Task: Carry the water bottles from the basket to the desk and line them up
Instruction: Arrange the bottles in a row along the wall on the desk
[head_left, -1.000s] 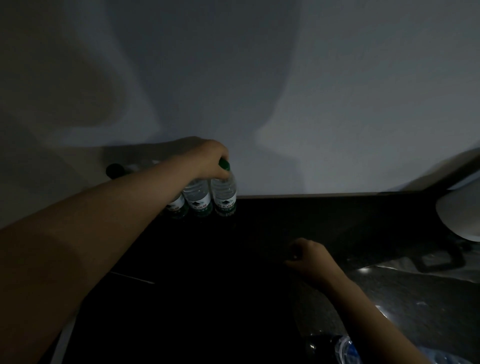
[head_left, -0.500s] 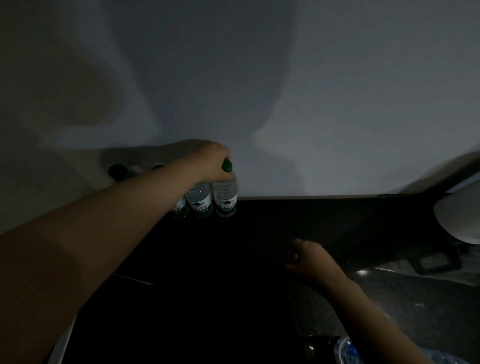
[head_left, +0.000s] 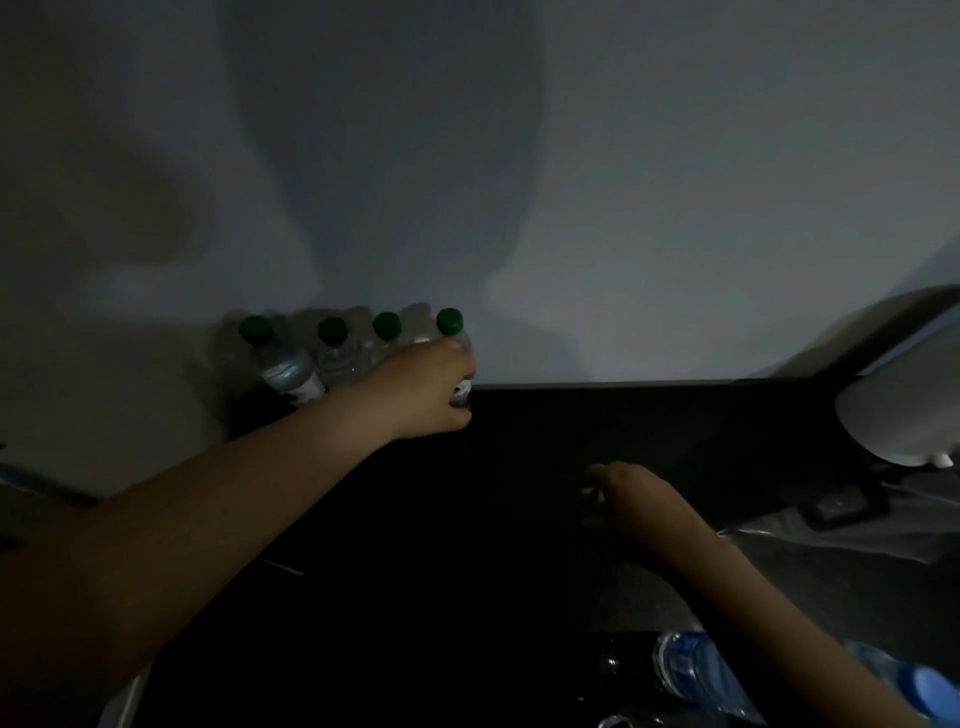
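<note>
So far, four green-capped bottles (head_left: 332, 358) are lined up along the table's (head_left: 649, 415) far edge, the rightmost bottle (head_left: 451, 323) gripped by the left hand (head_left: 426, 389), the right hand (head_left: 639, 499) rested empty and loosely curled, and blue-labelled bottles (head_left: 691, 670) left to be carried.

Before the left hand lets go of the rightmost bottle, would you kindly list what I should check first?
1. Left hand grips the rightmost green-capped bottle round its body: ok.
2. That bottle upright: ok.
3. It stands in line with the three other green-capped bottles along the wall: ok.
4. Its base flat on the desk: cannot tell, hidden by the hand.
5. Right hand free, holding nothing: ok.
6. All bottles carried over: not ok, blue-labelled bottles lie at lower right.
</note>
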